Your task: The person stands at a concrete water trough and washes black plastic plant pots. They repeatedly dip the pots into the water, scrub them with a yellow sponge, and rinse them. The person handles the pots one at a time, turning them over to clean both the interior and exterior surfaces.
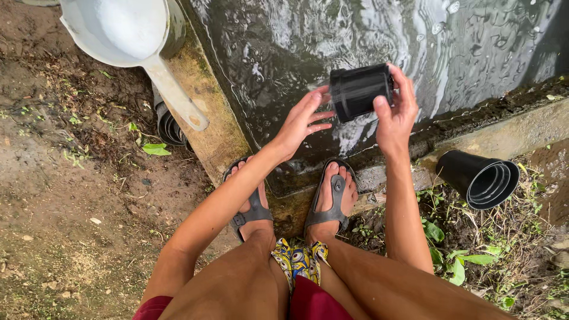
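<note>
Your right hand (396, 112) grips a black pot (360, 90) above the rippling water (367, 35), at about 12 o'clock from your feet. The pot lies on its side, long axis running 9 to 3 o'clock. Your left hand (300, 121) is spread wide, fingertips just beside its 9 o'clock end. More stacked pots (479, 176) lie at 3 o'clock, mouth towards 4.

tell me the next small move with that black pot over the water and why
Probably bring the open left hand onto the black pot. Only the right hand grips it, held sideways above the rippling water tank, and the left hand's fingers hover just beside its base.
</note>
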